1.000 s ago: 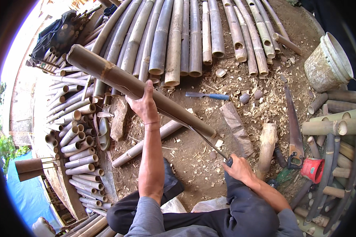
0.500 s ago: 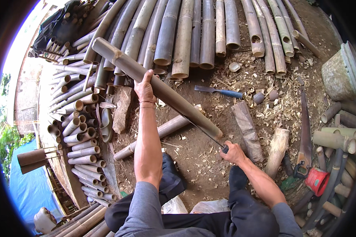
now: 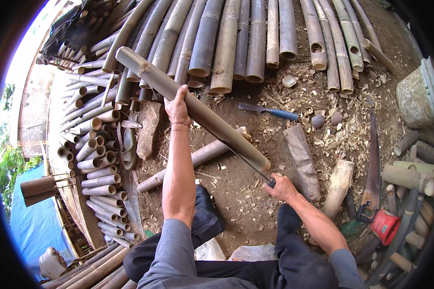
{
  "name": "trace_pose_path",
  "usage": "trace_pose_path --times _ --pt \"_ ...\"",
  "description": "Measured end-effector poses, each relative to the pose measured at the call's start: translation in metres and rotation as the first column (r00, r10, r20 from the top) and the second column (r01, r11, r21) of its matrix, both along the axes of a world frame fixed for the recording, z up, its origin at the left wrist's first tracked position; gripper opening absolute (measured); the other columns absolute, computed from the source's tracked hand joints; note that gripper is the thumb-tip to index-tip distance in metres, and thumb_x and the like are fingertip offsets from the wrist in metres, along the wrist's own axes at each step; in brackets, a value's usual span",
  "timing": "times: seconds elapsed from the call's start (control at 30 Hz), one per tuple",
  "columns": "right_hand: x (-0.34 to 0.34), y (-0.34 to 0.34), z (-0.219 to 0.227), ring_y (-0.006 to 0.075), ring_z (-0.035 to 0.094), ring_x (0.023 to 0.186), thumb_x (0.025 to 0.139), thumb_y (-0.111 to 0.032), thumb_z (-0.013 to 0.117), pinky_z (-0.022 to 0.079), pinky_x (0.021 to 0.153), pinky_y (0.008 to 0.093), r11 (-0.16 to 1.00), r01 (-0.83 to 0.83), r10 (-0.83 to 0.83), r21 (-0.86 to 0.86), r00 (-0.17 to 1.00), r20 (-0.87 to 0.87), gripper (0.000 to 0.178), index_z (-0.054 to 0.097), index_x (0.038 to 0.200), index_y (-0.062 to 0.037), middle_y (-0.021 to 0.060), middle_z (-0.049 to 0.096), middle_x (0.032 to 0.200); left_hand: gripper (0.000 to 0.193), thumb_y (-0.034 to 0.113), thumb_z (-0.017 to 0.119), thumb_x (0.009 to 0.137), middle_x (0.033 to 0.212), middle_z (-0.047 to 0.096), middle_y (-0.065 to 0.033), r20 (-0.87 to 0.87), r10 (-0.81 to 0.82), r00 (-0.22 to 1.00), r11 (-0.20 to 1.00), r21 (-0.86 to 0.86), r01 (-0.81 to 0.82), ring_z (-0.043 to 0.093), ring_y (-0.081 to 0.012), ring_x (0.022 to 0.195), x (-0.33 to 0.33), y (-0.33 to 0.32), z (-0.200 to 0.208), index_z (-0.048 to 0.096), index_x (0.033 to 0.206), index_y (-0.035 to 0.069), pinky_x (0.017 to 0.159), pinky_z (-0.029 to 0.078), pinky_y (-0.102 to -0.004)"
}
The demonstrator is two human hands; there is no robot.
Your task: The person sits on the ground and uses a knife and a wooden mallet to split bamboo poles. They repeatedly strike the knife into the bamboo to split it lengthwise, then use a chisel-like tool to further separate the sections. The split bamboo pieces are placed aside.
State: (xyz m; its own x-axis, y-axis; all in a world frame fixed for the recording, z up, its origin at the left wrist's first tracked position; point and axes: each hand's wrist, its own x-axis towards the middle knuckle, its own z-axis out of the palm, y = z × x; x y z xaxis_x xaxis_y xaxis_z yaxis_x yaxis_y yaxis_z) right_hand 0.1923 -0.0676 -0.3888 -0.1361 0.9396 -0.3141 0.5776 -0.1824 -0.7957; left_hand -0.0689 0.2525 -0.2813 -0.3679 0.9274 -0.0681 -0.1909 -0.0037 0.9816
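A thick grey-brown bamboo tube (image 3: 205, 111) slants from upper left to lower right in front of me. My left hand (image 3: 177, 107) is closed around its upper half from below. Close to the tube's lower end, my right hand (image 3: 281, 188) grips the black handle of a long thin dark tool (image 3: 246, 161). The tool's narrow shaft or blade runs along the tube's lower edge; its far part is hidden by the tube, so its kind is unclear. Beneath, a second bamboo piece (image 3: 197, 160) lies on a prop on the ground.
Rows of bamboo tubes (image 3: 222, 53) lie ahead, with more stacked left (image 3: 101, 178). A blue-handled chisel (image 3: 282, 114), wooden block (image 3: 301, 161), pale bamboo stump (image 3: 339, 188), handsaw (image 3: 372, 168), red container (image 3: 385, 226) and whitish bucket (image 3: 417, 96) stand or lie among shavings.
My right hand and the tool's handle have shifted slightly left, nearer the tube's lower end. My left hand keeps its hold, and the view has turned a little.
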Motion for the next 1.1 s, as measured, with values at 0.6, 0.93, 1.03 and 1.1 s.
trace_pose_path --times 0.6,0.93,1.03,1.1 --pt "0.014 -0.022 0.028 0.0391 0.07 0.073 0.085 -0.034 0.07 0.055 0.066 0.045 0.991 -0.105 0.105 -0.086 0.994 -0.009 0.038 0.065 0.108 -0.0036 0.0211 0.068 0.073 0.035 0.018 0.078 0.081 0.087 0.066 -0.0133 0.372 -0.174 0.912 0.974 -0.072 0.216 0.069 -0.0248 0.077 -0.051 -0.057 -0.008 0.06 0.103 -0.001 0.071 0.06 -0.0386" --pt "0.008 -0.027 0.023 0.0436 0.069 0.079 0.086 -0.036 0.07 0.055 0.068 0.0486 0.997 -0.083 0.083 -0.003 0.996 0.044 0.039 0.062 0.101 -0.0014 0.0254 0.068 0.077 0.045 0.03 0.083 0.079 0.083 0.063 -0.0084 0.041 0.222 0.974 0.966 -0.144 -0.214 0.064 -0.0217 0.066 -0.04 -0.052 -0.017 0.059 0.106 0.003 0.063 0.056 -0.0399" --pt "-0.001 -0.024 0.019 0.0412 0.069 0.079 0.085 -0.038 0.07 0.054 0.068 0.0475 0.993 -0.115 0.117 -0.021 0.987 0.108 0.04 0.063 0.099 -0.0018 0.0248 0.068 0.079 0.045 0.031 0.083 0.078 0.085 0.064 -0.0101 0.173 0.133 0.976 0.978 -0.184 -0.101 0.066 -0.0235 0.072 -0.064 -0.065 -0.027 0.059 0.106 0.004 0.066 0.058 -0.0404" --pt "-0.001 -0.02 0.021 0.0398 0.069 0.077 0.085 -0.039 0.07 0.054 0.068 0.0457 0.974 -0.154 0.16 -0.164 0.987 0.024 0.04 0.064 0.097 -0.002 0.0235 0.068 0.079 0.055 0.03 0.079 0.081 0.093 0.066 -0.011 0.472 -0.076 0.878 0.968 -0.178 0.179 0.068 -0.0252 0.078 -0.091 -0.075 -0.034 0.052 0.122 0.004 0.072 0.06 -0.0438"
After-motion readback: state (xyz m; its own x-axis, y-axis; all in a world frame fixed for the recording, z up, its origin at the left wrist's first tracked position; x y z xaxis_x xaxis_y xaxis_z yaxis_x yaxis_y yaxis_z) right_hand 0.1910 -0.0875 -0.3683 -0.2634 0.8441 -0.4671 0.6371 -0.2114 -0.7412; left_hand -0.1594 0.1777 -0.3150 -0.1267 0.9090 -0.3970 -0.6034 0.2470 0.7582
